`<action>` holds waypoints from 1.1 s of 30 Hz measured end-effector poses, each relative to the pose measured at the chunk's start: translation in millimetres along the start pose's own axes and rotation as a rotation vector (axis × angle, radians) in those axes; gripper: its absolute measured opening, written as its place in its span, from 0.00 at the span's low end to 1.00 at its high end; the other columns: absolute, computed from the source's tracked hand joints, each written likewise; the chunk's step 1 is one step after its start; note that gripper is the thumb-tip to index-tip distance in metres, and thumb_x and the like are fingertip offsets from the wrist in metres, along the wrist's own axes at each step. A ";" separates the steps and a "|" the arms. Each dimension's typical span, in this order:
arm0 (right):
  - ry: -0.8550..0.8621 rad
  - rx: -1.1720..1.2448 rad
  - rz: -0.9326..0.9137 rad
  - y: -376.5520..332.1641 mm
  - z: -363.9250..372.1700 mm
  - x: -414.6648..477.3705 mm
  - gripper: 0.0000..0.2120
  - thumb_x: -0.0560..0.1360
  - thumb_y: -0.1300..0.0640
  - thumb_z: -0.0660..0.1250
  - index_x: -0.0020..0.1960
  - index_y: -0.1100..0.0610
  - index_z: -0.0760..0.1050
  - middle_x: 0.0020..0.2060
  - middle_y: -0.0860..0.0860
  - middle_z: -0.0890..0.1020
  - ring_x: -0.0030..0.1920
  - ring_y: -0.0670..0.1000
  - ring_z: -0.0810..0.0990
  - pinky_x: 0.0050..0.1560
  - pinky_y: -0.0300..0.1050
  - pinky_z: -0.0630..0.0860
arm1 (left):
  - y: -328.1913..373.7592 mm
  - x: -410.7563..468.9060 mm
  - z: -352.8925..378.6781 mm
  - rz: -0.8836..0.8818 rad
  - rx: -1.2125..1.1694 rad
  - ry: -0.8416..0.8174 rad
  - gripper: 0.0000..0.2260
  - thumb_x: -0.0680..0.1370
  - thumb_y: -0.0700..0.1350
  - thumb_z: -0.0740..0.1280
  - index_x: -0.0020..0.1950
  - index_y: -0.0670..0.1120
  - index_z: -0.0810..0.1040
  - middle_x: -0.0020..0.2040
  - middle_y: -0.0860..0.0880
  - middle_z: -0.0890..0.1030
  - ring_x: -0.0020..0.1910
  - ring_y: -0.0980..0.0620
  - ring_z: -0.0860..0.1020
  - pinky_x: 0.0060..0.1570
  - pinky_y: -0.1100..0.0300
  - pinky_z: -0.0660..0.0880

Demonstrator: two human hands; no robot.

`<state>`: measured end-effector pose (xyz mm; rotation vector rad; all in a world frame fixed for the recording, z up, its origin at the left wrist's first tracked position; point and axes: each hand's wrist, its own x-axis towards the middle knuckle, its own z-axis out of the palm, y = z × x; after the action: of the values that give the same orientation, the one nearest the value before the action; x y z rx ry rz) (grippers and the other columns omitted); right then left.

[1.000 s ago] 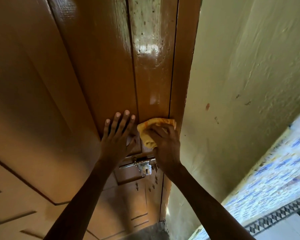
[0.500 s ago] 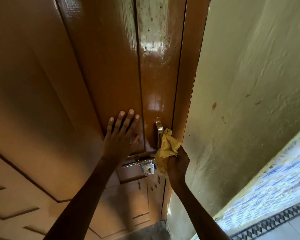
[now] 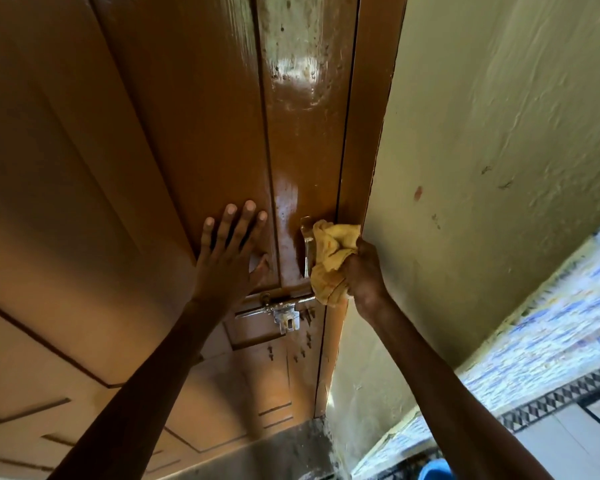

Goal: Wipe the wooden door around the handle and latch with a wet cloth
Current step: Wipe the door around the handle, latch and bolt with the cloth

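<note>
A glossy brown wooden door [image 3: 194, 140] fills the left and centre of the view, its right stile shiny and wet. My left hand [image 3: 231, 254] lies flat on the door with fingers spread, just left of the metal handle [image 3: 306, 249]. My right hand [image 3: 364, 275] grips a bunched yellow cloth [image 3: 331, 261] and presses it against the door's right edge, beside the handle and over the brown door frame [image 3: 368, 140]. Below the hands sits a silver sliding latch [image 3: 279, 315].
A rough pale green wall [image 3: 482, 150] stands right of the frame. Patterned blue tiles [image 3: 551, 341] with a black-and-white border run along the lower right. A blue container's rim [image 3: 433, 471] shows at the bottom edge.
My right hand has carried the cloth from above the latch, right of my left hand, down and rightward to the door edge beside the handle, uncovering the handle. My left hand has stayed flat.
</note>
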<state>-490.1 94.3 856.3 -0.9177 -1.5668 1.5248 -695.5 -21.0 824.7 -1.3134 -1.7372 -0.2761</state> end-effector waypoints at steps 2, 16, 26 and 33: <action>0.005 -0.054 0.044 17.2 3.3 -6.1 0.12 0.80 0.63 0.59 0.60 0.59 0.78 0.50 0.53 0.83 0.48 0.49 0.81 0.48 0.42 0.77 | 1.0 0.2 0.7 -0.010 0.000 -0.002 0.34 0.80 0.62 0.56 0.81 0.48 0.50 0.81 0.47 0.40 0.80 0.45 0.41 0.77 0.44 0.39; 0.083 -0.272 0.077 31.3 12.3 -23.9 0.14 0.77 0.69 0.58 0.60 0.63 0.76 0.53 0.57 0.81 0.58 0.61 0.79 0.56 0.46 0.75 | 1.6 -0.1 0.5 -0.009 -0.020 -0.012 0.33 0.80 0.62 0.55 0.81 0.49 0.50 0.81 0.47 0.40 0.80 0.45 0.42 0.77 0.43 0.41; 0.008 0.015 0.157 0.2 -25.5 -33.7 0.04 0.75 0.55 0.69 0.50 0.48 0.77 0.50 0.54 0.83 0.50 0.53 0.82 0.54 0.51 0.79 | 1.5 0.1 0.4 -0.016 -0.005 -0.004 0.34 0.80 0.63 0.56 0.81 0.49 0.51 0.81 0.47 0.42 0.80 0.44 0.44 0.77 0.43 0.41; 0.210 -0.237 -0.091 18.9 -6.5 -31.0 0.03 0.76 0.61 0.67 0.50 0.59 0.78 0.47 0.55 0.83 0.47 0.54 0.81 0.49 0.43 0.74 | 0.8 0.5 0.3 -0.009 0.012 -0.012 0.35 0.80 0.63 0.56 0.81 0.48 0.50 0.81 0.46 0.41 0.80 0.45 0.42 0.77 0.43 0.40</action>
<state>-470.3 70.4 836.5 -1.0851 -1.6329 1.1561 -694.9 -20.1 824.7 -1.3011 -1.7521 -0.2627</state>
